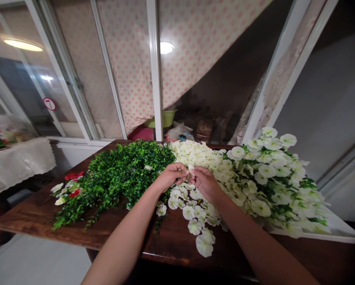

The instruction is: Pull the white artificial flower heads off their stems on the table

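Note:
Above the table, a small white artificial flower shows edge-on between my two hands. My left hand comes from the left with thumb and fingers pinched at the flower's side. Opposite it, my right hand pinches the same flower between thumb and fingertips. The flower's base is hidden by the fingers. Below and around the hands lie loose white flower heads, some trailing toward the front edge. Behind my right hand spreads a pile of cream-white petals. Green leafy sprigs are heaped beside my left hand.
White flower bunches with green leaves rest in a white tray at the right. Red and white flowers lie at the left of the dark wooden table. Windows with a dotted curtain stand behind it.

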`<state>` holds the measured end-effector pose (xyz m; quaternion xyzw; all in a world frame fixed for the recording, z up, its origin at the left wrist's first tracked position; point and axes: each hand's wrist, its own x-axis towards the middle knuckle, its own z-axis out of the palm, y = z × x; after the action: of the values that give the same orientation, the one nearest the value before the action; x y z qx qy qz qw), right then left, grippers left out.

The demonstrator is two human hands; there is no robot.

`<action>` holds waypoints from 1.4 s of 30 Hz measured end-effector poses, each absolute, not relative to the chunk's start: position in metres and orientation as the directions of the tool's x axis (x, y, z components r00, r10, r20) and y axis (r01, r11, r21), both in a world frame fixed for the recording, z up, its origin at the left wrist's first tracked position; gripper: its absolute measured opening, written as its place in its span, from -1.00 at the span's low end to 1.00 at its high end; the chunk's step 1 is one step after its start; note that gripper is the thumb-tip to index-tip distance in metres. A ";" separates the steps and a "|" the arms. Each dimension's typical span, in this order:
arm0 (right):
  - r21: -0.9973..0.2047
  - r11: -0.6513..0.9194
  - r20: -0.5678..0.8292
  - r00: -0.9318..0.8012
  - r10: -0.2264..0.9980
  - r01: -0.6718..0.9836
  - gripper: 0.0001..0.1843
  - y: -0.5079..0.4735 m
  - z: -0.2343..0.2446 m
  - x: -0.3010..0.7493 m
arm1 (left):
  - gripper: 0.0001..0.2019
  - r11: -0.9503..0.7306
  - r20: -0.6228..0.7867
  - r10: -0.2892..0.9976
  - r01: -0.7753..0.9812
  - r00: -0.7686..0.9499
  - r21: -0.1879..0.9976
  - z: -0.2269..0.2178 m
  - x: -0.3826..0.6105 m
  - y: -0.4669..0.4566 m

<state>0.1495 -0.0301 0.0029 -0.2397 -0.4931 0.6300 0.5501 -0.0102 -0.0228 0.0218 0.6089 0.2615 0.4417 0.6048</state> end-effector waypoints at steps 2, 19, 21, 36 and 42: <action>-0.879 0.093 0.248 -0.282 0.927 -0.468 -0.76 -0.031 0.002 0.148 | -0.71 -0.178 0.255 0.845 -0.201 0.471 0.963 0.020 -0.010 -0.022; -0.850 0.106 0.292 -0.293 0.911 -0.516 -0.79 -0.028 -0.002 0.148 | -0.68 -0.203 0.285 0.847 -0.221 0.449 0.954 0.015 -0.005 -0.022; -0.852 0.092 0.286 -0.310 0.907 -0.515 -0.78 -0.030 -0.001 0.147 | -0.68 -0.200 0.288 0.846 -0.234 0.448 0.952 0.015 -0.005 -0.023; -0.794 0.040 0.263 -0.283 0.922 -0.607 -0.79 -0.034 -0.008 0.136 | -0.67 -0.288 0.342 0.829 -0.187 0.442 0.939 0.011 -0.009 -0.019; -0.803 0.072 0.276 -0.261 0.925 -0.592 -0.79 -0.035 -0.011 0.132 | -0.66 -0.287 0.345 0.828 -0.195 0.441 0.938 0.011 -0.009 -0.018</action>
<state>0.1323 -0.0354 -0.0105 -0.1859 -0.4485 0.6552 0.5788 -0.0091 -0.0183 0.0110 0.6506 0.2434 0.4691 0.5454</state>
